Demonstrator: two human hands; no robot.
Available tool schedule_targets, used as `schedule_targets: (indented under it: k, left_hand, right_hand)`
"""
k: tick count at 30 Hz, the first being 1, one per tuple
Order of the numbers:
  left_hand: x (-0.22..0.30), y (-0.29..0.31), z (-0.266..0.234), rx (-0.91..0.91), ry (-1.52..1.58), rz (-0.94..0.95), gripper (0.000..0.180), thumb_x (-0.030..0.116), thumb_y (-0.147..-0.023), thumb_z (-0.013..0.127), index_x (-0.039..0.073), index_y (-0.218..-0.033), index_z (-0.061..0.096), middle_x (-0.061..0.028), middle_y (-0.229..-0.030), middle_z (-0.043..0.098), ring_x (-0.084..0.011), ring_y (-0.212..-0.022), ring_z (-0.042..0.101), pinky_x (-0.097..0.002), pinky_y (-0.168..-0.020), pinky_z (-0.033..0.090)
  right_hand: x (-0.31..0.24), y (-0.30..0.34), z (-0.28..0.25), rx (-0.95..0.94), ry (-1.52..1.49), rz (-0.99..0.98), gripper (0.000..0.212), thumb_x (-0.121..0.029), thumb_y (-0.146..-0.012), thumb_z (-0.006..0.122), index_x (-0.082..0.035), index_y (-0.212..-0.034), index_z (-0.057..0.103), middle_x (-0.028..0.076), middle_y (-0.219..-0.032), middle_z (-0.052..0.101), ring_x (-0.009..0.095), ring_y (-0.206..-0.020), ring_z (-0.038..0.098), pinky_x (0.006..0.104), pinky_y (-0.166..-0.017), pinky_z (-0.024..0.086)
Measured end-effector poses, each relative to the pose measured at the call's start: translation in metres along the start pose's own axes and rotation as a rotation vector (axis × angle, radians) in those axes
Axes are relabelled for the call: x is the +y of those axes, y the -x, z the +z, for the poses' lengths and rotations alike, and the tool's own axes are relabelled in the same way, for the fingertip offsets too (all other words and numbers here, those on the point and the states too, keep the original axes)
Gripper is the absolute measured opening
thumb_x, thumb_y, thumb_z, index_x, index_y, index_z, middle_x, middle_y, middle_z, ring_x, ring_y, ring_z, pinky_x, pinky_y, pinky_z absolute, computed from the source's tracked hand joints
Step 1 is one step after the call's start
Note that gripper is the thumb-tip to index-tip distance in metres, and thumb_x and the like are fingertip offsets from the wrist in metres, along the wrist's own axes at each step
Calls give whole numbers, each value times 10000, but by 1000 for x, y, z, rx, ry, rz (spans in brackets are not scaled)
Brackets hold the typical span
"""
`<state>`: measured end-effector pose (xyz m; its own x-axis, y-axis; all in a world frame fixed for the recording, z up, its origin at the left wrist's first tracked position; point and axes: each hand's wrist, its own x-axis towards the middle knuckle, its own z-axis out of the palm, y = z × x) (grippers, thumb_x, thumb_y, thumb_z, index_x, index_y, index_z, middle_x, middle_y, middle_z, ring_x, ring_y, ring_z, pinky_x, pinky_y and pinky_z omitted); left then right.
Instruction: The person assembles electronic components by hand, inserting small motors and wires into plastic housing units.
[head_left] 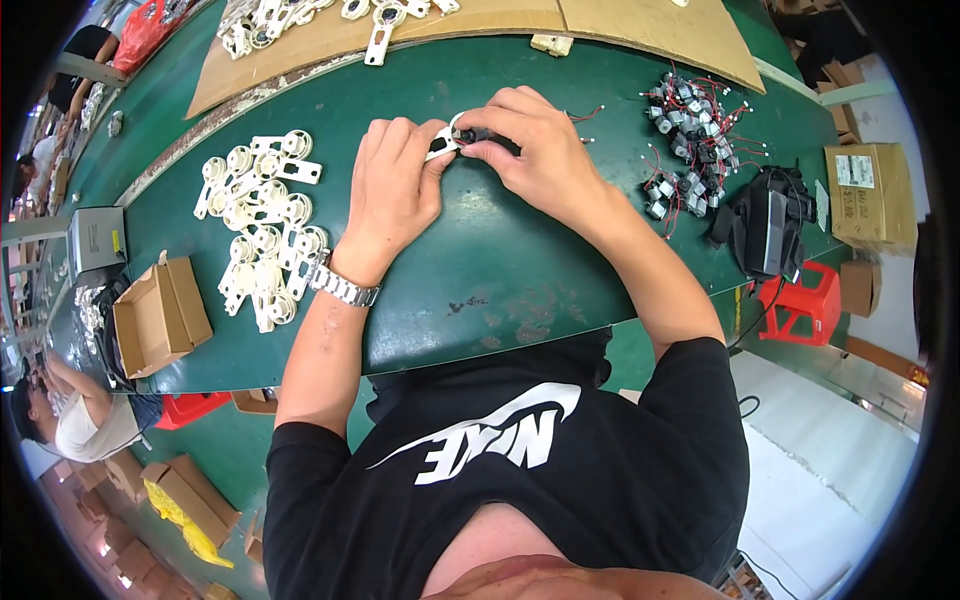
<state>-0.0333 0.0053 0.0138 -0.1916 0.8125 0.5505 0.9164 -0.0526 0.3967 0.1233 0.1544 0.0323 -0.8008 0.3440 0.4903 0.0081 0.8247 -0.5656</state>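
In the head view, my two hands are close together over the green table [480, 260]. My left hand [393, 180] is nearly closed, and its fingertips pinch one end of a white part [449, 147]. My right hand [535, 150] is curled too, with thumb and finger almost meeting on a dark bit [480, 134] at the part's other end. So the part sits between my hands, just past my left fingertips. I cannot tell if it touches the table.

The part is small, flat and white, with holes in it. My right fingers hide much of its far end. More white parts [268, 215] lie left of my left hand. Little motors [690, 125] with red wires lie heaped on my right.
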Motion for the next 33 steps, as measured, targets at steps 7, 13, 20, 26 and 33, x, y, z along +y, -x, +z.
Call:
schedule_targets:
  k: [7,13,20,26,33]
  left_hand:
    - [2,0,0,12,2,25,311,23,-875,753,16,-1181,694,-131,-951,583,-341,-880,548,-441,-781,476]
    - [2,2,0,7,3,38,320,12,-863,759,6,-1176,694,-129,-950,582,-336,-870,544,-439,-768,477]
    - [2,2,1,13,35,22,313,-10,-865,753,-8,-1171,689,-132,-945,576,-337,-866,538,-440,-766,475]
    - [-1,3,1,27,95,5,306,-18,-885,740,-1,-1186,687,-131,-945,573,-338,-870,535,-439,-767,475]
    - [0,1,1,35,115,92,337,-41,-836,731,9,-1166,688,-117,-919,553,-324,-855,538,-436,-752,468]
  right_hand:
    - [-9,0,0,-35,27,28,248,-68,-848,821,-62,-1065,700,64,-958,680,300,-928,644,429,-782,557]
    - [-7,-2,-2,-75,-113,113,238,-47,-847,814,-49,-1050,690,82,-900,696,311,-885,661,443,-784,554]
    - [5,2,5,0,-15,7,212,-21,-866,786,-47,-1057,697,97,-927,691,304,-868,662,431,-778,553]
    - [3,1,1,-75,-266,300,339,-131,-927,823,-80,-1232,683,48,-1044,624,165,-796,627,315,-711,537]
    - [17,-2,-4,-403,-650,470,443,-138,-1011,769,-49,-1430,657,16,-1011,734,82,-824,650,259,-671,553]
